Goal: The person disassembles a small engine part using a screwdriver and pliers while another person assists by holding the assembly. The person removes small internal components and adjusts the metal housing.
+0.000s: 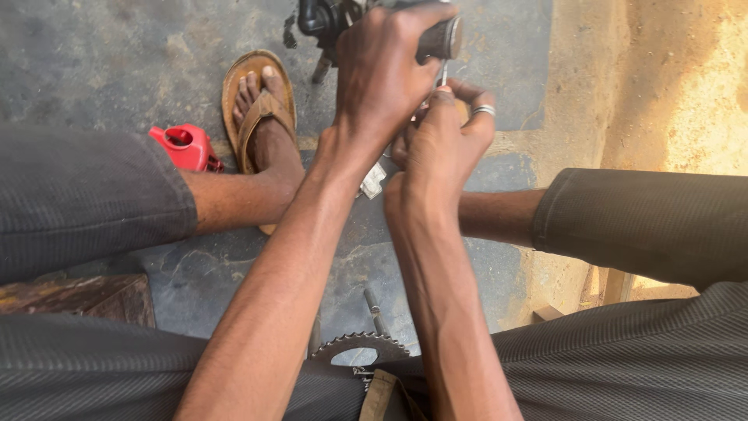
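Note:
My left hand point(386, 74) reaches forward and is closed around a dark cylindrical handle point(442, 37), next to a black mechanical part point(321, 19) at the top edge. Just below it, my right hand point(440, 144), with a ring on one finger, pinches a thin metal shaft point(443, 74) that comes down from the handle. The fingertips of the two hands almost touch. What the shaft's tip meets is hidden behind my right hand.
A toothed metal sprocket point(360, 344) with a short bolt lies on the ground between my knees. A red plastic container point(187, 146) stands by my sandalled foot point(261, 109). A small pale metal piece point(374, 179) lies under my wrists. A wooden block point(86, 298) sits at the left.

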